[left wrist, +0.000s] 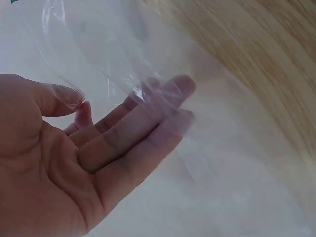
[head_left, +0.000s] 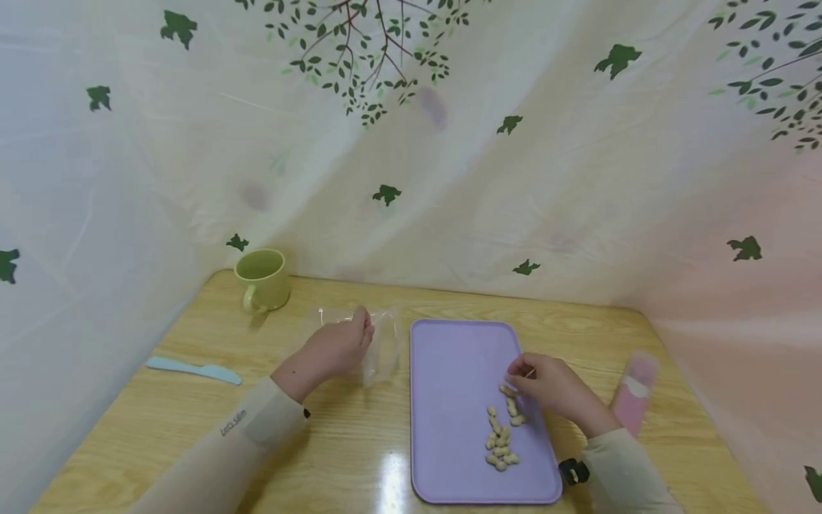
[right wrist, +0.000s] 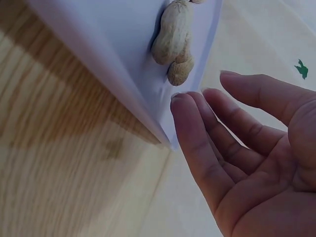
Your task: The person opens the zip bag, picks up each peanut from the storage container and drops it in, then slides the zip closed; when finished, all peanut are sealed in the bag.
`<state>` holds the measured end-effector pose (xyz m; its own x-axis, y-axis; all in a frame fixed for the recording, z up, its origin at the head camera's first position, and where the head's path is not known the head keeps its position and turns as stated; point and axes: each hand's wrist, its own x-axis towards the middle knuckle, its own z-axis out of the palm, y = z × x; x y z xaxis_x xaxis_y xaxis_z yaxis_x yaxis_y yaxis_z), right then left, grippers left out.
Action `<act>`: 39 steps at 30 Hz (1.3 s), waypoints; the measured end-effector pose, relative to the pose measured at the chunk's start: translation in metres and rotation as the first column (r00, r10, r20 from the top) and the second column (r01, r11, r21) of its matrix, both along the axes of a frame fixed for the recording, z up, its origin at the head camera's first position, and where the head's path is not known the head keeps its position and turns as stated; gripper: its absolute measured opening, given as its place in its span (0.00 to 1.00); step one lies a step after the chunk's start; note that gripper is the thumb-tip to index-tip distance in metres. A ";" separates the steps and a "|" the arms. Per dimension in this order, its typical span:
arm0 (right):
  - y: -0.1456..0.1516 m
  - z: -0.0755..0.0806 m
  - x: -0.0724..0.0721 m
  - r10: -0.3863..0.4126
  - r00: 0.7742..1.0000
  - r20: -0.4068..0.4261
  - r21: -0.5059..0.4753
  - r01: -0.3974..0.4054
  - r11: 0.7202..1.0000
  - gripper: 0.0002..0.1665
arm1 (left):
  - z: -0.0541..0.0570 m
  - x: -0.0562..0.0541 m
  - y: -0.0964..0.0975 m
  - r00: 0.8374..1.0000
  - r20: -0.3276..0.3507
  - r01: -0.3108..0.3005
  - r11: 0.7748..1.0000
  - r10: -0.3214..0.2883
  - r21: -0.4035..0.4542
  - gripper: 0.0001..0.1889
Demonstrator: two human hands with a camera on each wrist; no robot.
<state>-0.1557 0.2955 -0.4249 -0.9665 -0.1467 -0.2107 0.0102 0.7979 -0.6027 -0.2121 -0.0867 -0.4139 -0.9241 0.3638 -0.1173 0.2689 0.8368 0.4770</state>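
A clear plastic bag hangs from my left hand, left of the purple tray. In the left wrist view, thumb and index finger pinch the edge of the bag, while the other fingers lie loosely extended against the film. Over the tray's right edge is my right hand, its thumb apart from loosely bent fingers and nothing between them. Several unshelled peanuts lie on the right part of the tray. The right wrist view shows a peanut just beyond the fingertips of that hand.
A green mug stands at the back left of the wooden table. Nearer lies a light blue plastic knife. Right of the tray is a pink and white object, partly behind my right wrist. A printed curtain surrounds the table.
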 end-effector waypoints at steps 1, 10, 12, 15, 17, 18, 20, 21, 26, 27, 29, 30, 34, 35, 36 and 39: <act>0.000 0.000 0.000 0.007 1.000 0.008 0.002 -0.007 1.000 0.07 | 0.001 0.001 0.001 1.000 0.004 -0.001 1.000 0.001 0.009 0.13; -0.001 -0.004 0.000 0.026 0.996 0.084 -0.029 -0.023 0.999 0.08 | -0.003 0.004 -0.002 0.997 0.072 -0.033 0.994 0.026 0.106 0.12; -0.001 -0.005 0.000 0.027 0.996 0.087 -0.032 -0.024 0.999 0.09 | -0.005 0.004 -0.003 0.996 0.089 -0.037 0.992 0.026 0.123 0.11; -0.001 -0.007 0.000 0.026 0.995 0.097 -0.040 -0.022 0.999 0.09 | -0.007 0.004 -0.003 0.995 0.100 -0.043 0.990 0.030 0.135 0.11; -0.001 -0.008 -0.001 0.026 0.994 0.102 -0.044 -0.022 0.999 0.09 | -0.007 0.004 -0.003 0.995 0.094 -0.041 0.990 0.028 0.132 0.11; -0.001 -0.008 -0.001 0.025 0.994 0.105 -0.047 -0.020 0.999 0.08 | -0.008 0.004 -0.003 0.995 0.092 -0.039 0.991 0.027 0.132 0.11; -0.002 -0.009 -0.001 0.027 0.994 0.106 -0.049 -0.022 0.999 0.08 | -0.008 0.005 -0.002 0.996 0.086 -0.038 0.991 0.027 0.128 0.11; -0.002 -0.009 -0.001 0.029 0.994 0.105 -0.049 -0.024 0.999 0.08 | -0.008 0.005 -0.002 0.996 0.083 -0.036 0.991 0.026 0.128 0.11; -0.002 -0.012 -0.002 0.032 0.996 0.080 -0.049 -0.028 0.998 0.08 | -0.004 0.004 -0.004 0.997 0.072 -0.032 0.990 0.022 0.136 0.10; -0.003 -0.012 -0.002 0.032 0.997 0.075 -0.050 -0.028 0.998 0.08 | -0.003 0.003 -0.004 0.998 0.067 -0.027 0.990 0.018 0.137 0.10; -0.003 -0.013 -0.002 0.029 0.997 0.068 -0.048 -0.025 0.999 0.08 | -0.001 0.004 -0.004 0.998 0.058 -0.019 0.990 0.012 0.138 0.09; -0.003 -0.014 -0.002 0.025 0.997 0.067 -0.048 -0.021 0.999 0.08 | 0.000 0.004 -0.004 0.999 0.054 -0.017 0.990 0.009 0.139 0.09; -0.002 -0.010 -0.003 -0.003 0.998 0.060 -0.044 0.005 0.999 0.09 | 0.003 0.005 -0.003 0.999 0.048 -0.011 0.991 0.005 0.137 0.09; -0.002 -0.008 -0.003 -0.008 0.998 0.055 -0.047 0.011 0.999 0.10 | 0.004 0.006 -0.002 0.999 0.049 -0.014 0.991 0.007 0.136 0.09; -0.002 -0.006 -0.004 -0.016 0.999 0.048 -0.048 0.018 0.999 0.10 | 0.004 0.006 -0.002 0.999 0.047 -0.014 0.991 0.008 0.135 0.09; -0.002 0.001 -0.006 -0.031 0.999 0.017 -0.076 0.032 0.997 0.12 | 0.005 0.008 -0.002 0.999 0.041 -0.015 0.991 0.010 0.132 0.09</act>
<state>-0.1621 0.2936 -0.4240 -0.9675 -0.1321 -0.2157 0.0451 0.7489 -0.6611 -0.2041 -0.0884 -0.4092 -0.9241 0.3672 -0.1057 0.2375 0.7685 0.5941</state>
